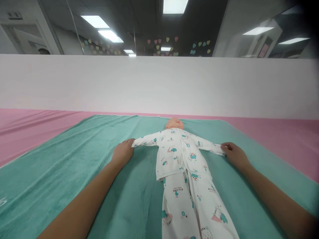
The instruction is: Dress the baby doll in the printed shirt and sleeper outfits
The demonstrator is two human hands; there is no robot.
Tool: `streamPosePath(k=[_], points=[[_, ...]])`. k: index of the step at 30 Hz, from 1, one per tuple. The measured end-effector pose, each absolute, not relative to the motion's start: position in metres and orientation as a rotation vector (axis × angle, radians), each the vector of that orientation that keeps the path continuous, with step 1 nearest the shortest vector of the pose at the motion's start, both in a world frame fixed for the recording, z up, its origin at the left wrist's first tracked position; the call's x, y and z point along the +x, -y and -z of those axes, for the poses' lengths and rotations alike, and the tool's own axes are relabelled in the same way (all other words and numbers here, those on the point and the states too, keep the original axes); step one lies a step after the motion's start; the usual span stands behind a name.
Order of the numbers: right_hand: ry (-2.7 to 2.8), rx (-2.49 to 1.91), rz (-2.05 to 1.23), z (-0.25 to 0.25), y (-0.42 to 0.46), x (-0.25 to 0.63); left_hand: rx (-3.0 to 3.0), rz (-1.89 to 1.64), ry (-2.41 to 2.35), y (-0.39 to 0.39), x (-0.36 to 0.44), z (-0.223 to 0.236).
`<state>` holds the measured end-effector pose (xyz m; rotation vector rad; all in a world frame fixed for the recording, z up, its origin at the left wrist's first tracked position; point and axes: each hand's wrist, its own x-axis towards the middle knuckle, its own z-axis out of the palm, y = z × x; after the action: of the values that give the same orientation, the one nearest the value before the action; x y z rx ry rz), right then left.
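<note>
A baby doll (pixel 174 123) lies on its back on a green blanket, its head at the far end. It wears a white printed pajama top (pixel 174 151) and matching pajama pants (pixel 179 205), whose lower ends run out of view. Both sleeves are stretched out sideways. My left hand (pixel 123 153) is closed on the cuff of the left-side sleeve (pixel 147 139). On the other side, my right hand (pixel 235 155) pinches the end of the right-side sleeve (pixel 210 146) between thumb and fingers. The doll's own hands do not show.
The green blanket (pixel 82 156) lies over a pink cover (pixel 281 139). Behind it stands a low white wall (pixel 149 86). Above the wall, a glassy surface (pixel 139 30) shows ceiling lights and heart-shaped stickers.
</note>
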<state>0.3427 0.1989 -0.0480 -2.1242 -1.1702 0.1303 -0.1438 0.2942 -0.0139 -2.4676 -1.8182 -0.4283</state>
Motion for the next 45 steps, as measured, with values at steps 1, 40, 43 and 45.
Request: streamPosePath(k=[1, 40, 43, 45], points=[[1.129, -2.108, -0.119, 0.047, -0.199, 0.345, -2.443, 0.390, 1.831, -0.295, -0.145, 0.014], [1.856, -2.102, 0.034, 0.065, -0.188, 0.348, -2.618, 0.369, 1.802, -0.242, -0.149, 0.019], [1.887, -2.124, -0.018, 0.068, -0.167, 0.379, -2.608, 0.327, 1.794, -0.195, -0.194, 0.020], [1.860, -2.145, -0.027, 0.070, -0.147, 0.405, -2.474, 0.475, 1.802, -0.147, -0.229, 0.019]])
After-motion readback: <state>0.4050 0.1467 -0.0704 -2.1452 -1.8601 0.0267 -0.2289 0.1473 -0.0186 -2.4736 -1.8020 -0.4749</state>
